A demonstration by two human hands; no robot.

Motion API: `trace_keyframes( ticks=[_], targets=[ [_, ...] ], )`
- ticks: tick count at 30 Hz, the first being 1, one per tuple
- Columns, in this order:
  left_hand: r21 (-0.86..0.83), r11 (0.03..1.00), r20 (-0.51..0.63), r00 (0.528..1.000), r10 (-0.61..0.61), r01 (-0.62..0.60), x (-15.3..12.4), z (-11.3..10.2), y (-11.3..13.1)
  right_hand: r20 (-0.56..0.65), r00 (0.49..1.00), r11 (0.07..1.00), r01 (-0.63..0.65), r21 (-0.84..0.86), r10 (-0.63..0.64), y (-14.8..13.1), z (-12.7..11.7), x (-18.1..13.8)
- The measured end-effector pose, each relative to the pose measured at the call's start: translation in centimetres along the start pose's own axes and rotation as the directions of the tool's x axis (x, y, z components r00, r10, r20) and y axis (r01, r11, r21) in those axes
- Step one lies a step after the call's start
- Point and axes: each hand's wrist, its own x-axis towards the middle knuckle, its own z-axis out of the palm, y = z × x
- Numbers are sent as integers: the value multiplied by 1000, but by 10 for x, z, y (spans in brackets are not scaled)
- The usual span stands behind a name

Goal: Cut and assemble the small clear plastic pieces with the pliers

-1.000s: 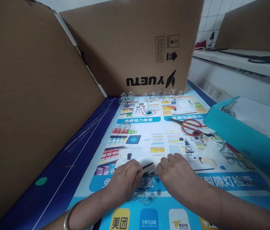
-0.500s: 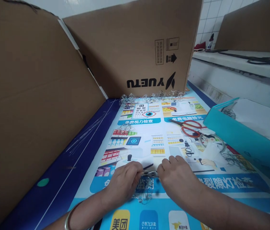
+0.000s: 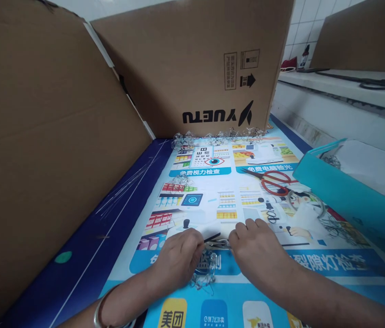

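Note:
My left hand is closed, its fingertips pinching a twisted silver wire piece. A tangled wire chain hangs below those fingers onto the printed sheet. Facing it, my right hand is closed round a small silver metal tool, which looks like pliers. The tool's narrow end spans the gap between my hands and reaches the wire by my left fingers. Most of the tool is hidden in my right fist.
Red-handled scissors and a roll of clear line lie beyond my right hand. At right sits a turquoise box with wire inside. Wire pieces line the cardboard wall. Loose straight wires lie left.
My right hand has shifted slightly right, widening the gap between my hands and baring more of the metal tool. The whole view has moved a little.

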Motion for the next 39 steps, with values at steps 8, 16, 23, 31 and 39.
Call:
trace_keyframes(
  ticks=[8,16,23,31,39],
  targets=[
    [12,1000,-43,999,-24,24,3,-2,1,34,999,998,-42,46,41,15,-13,-9],
    [56,998,-12,1000,-20,20,4,-3,4,55,997,998,51,40,-53,-1,-22,-7],
    [103,994,23,999,-36,33,6,-1,6,28,998,998,51,-42,-50,-7,-13,-1],
    [73,997,28,999,-34,32,3,2,3,29,999,999,39,24,-39,-6,-2,-3],
    [-9,1000,25,1000,-2,2,3,1,1,21,1000,997,-2,75,0,-3,4,-4]
  ],
)
